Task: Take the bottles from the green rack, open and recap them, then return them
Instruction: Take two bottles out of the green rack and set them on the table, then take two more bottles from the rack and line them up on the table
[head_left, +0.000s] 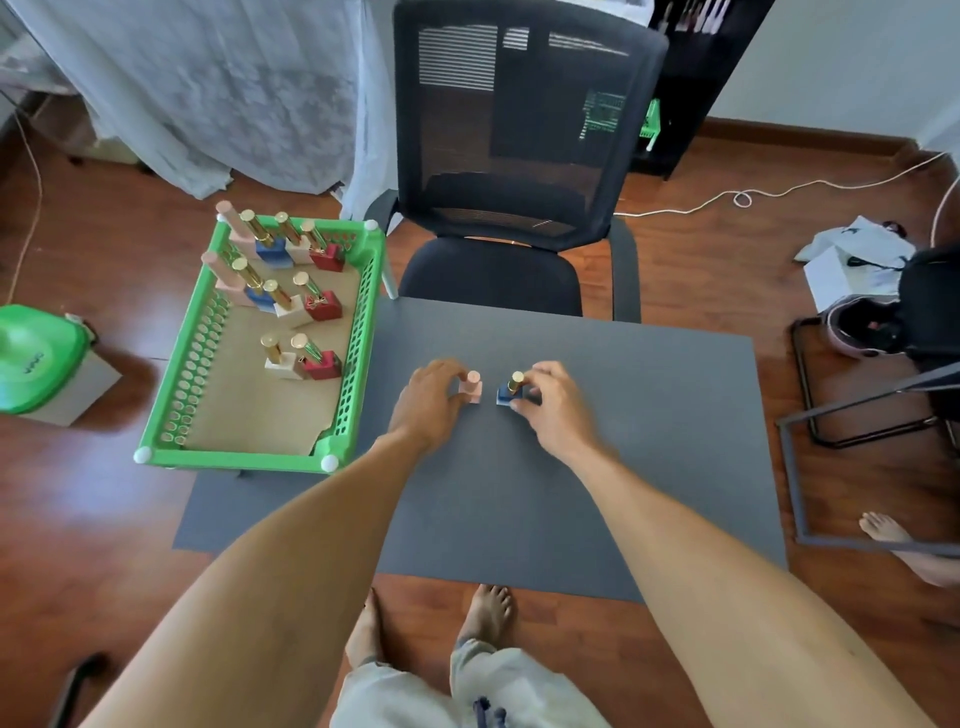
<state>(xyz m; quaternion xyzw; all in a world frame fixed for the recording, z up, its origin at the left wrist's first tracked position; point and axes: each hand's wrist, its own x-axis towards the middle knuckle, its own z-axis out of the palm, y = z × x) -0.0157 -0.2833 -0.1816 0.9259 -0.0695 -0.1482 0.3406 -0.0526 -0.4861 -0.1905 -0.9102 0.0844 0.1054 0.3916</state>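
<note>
A green rack (363, 322) stands at the table's left, lined with cardboard and holding several small bottles with gold or pink caps in rows. On the grey table (623, 415), a pink bottle with a pink cap (472, 387) stands upright, and my left hand (428, 397) grips its base. Just to its right stands a blue bottle with a gold cap (511, 388), with the fingers of my right hand (553, 402) closed around its base. Both bottles are capped and rest on the table.
A black mesh office chair (519, 156) stands behind the table. A green-lidded box (36, 358) sits on the floor at left. A black folding frame (857, 415) and a bag are at right, with another person's bare foot (904, 551) near it. My feet show below the table edge.
</note>
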